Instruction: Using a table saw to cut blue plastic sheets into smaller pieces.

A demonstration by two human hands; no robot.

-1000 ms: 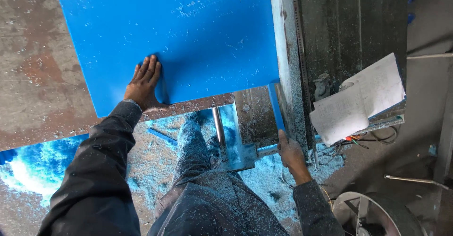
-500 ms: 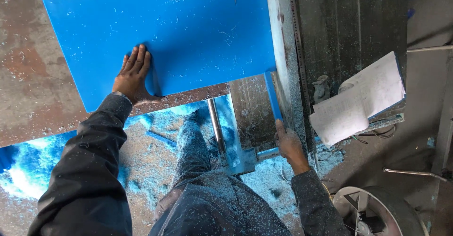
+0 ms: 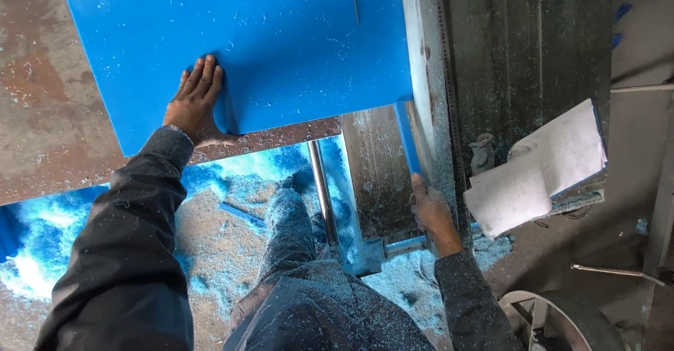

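A large blue plastic sheet lies flat on a rusty metal saw table. My left hand rests palm down on the sheet near its front edge, fingers spread. A narrow blue strip runs back from the sheet's right front corner along the grey fence. My right hand grips the near end of that strip. A thin cut line shows in the sheet at the top, near the middle.
Blue shavings and dust cover the floor and my trousers below the table. A steel rail runs under the table edge. White papers lie on a ledge at right. A wheel sits at bottom right.
The sheet has slid forward, away from me, with my left hand pressed on it. My right hand stays on the strip's end.
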